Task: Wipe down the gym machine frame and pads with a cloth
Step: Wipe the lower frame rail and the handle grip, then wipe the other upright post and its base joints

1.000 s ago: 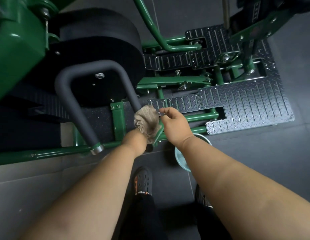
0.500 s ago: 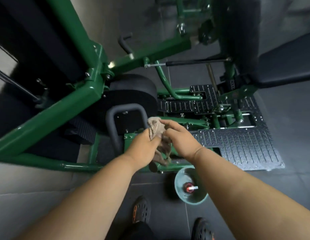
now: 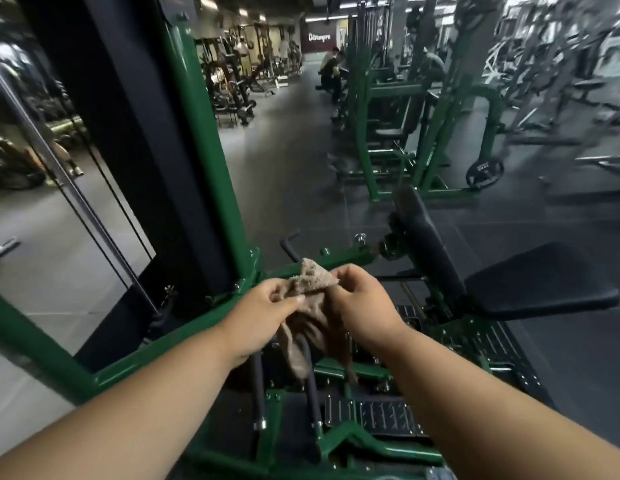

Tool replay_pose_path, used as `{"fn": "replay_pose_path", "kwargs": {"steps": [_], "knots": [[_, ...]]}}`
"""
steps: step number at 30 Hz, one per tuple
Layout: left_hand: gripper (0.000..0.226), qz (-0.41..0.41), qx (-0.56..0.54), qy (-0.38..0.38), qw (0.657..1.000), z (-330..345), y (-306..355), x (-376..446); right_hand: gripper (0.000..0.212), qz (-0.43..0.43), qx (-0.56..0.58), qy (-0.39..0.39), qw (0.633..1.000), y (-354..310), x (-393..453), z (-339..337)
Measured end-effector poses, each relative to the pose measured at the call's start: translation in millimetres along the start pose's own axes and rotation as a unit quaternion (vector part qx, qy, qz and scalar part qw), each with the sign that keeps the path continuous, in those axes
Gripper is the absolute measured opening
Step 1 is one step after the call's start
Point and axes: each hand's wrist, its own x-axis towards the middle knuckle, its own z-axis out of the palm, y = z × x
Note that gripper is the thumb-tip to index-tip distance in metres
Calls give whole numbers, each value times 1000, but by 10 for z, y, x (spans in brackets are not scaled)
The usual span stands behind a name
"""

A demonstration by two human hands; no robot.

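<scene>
Both forearms reach in from 6 o'clock and meet at centre. Left hand: grip pinched on the upper left part of the cloth, thumb and fingers curled round the fabric. Right hand: grip pinched on the upper right part of the same cloth. The cloth is brown and crumpled; one corner sticks up between the hands, the rest hangs below them, held clear above the machine.

Directly beneath, two dark padded handle bars run toward 6 o'clock. Ribbed metal footplates lie at 5 o'clock.

The green machine frame rises from centre toward 11 o'clock. A black seat pad sits at 3 o'clock, with a tilted black back pad just beside it.

Beyond, toward 12 o'clock, grey gym floor, then further green machines, blurred.
</scene>
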Motion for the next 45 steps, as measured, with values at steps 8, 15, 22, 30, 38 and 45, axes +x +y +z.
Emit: {"fn": "replay_pose_path", "kwargs": {"steps": [8,15,22,30,38,45], "knots": [[9,80,115,55,989,-306,676,-210,6,-28,90,-13,995,-740,-45,-150],[24,108,137,87,981,-430,1084,-296,13,-57,135,-59,987,-1153,74,-244],[27,136,180,229,947,-486,1361,-236,12,-85,162,-79,980,-1484,170,-303],[18,148,130,263,945,-548,1699,-103,37,-113,192,-158,962,-1750,318,-412],[17,135,83,288,944,-584,1849,89,53,-117,188,-161,962,-1900,625,-360],[20,146,-70,214,963,-726,1934,475,48,-124,204,-212,948,-1973,935,-252]]}}
